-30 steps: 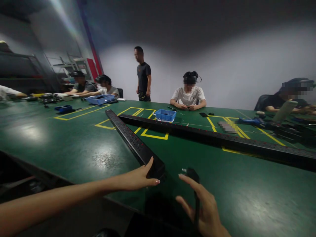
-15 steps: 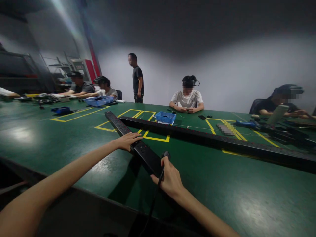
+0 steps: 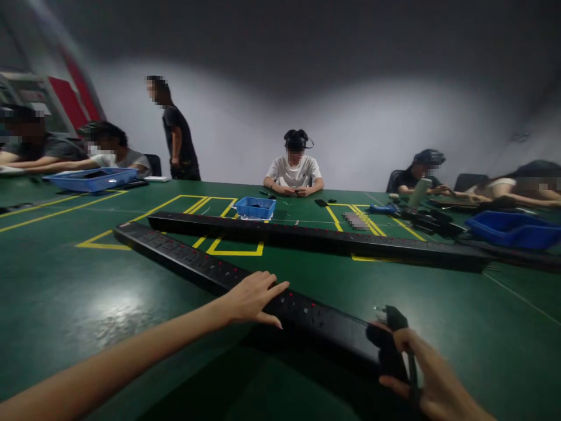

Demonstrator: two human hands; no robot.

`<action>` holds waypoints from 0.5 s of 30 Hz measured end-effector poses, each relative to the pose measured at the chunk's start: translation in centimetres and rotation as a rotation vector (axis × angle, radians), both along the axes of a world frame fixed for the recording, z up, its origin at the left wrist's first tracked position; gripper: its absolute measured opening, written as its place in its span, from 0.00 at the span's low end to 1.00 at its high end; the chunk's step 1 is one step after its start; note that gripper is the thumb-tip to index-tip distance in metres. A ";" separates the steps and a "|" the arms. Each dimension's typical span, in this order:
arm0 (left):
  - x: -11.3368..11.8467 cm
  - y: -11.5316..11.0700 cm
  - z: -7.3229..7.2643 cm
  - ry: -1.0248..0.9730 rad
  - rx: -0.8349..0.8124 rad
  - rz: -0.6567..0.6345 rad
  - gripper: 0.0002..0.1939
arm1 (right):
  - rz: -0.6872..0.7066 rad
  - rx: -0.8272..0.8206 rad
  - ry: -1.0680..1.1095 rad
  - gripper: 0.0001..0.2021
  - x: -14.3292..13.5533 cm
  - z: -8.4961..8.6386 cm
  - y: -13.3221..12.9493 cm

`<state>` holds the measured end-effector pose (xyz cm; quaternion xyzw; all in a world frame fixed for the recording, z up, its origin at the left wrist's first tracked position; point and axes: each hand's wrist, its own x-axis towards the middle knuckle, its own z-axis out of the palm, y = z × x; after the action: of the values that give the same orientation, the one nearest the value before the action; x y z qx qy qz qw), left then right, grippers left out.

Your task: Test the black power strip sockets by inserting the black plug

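Observation:
A long black power strip [image 3: 193,257] with sockets and small red marks lies slantwise across the green table before me. My left hand [image 3: 256,295] grips it near the middle, fingers over the top and thumb along the near side. At its right-hand end, my right hand [image 3: 432,365] is closed on a black power plug [image 3: 395,317] and its cable; metal prongs point up and left. Some of the hand is blurred, and it partly hides the strip's end. A second black power strip [image 3: 302,235] lies behind the first.
A blue bin [image 3: 255,207] stands behind the strips, among yellow tape lines on the green table [image 3: 166,327]. Other blue bins stand at far left [image 3: 92,180] and right [image 3: 512,229]. Co-workers sit around the table; one person [image 3: 177,137] stands behind it.
The view has turned right. The near power strip has swung to lie more crosswise, its near end moving right with my right hand and the plug. My left hand stays on the strip.

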<state>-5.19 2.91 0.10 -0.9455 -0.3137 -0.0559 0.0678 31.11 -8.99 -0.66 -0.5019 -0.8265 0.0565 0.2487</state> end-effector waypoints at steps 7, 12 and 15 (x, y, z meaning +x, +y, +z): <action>12.5 0.1 -1.1 -0.109 0.108 0.058 0.45 | -0.420 0.467 0.180 0.12 8.2 1.0 0.5; 16.0 1.3 -1.1 -0.126 0.127 0.125 0.45 | -0.505 0.771 0.422 0.16 6.4 5.7 2.7; 16.5 1.8 -1.0 -0.114 0.123 0.148 0.45 | -0.519 0.909 0.528 0.18 6.6 10.5 3.6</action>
<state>11.31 4.69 -0.94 -0.9090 -0.3822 -0.1236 0.1116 37.70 -5.42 9.82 -0.4999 -0.5277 -0.2430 0.6423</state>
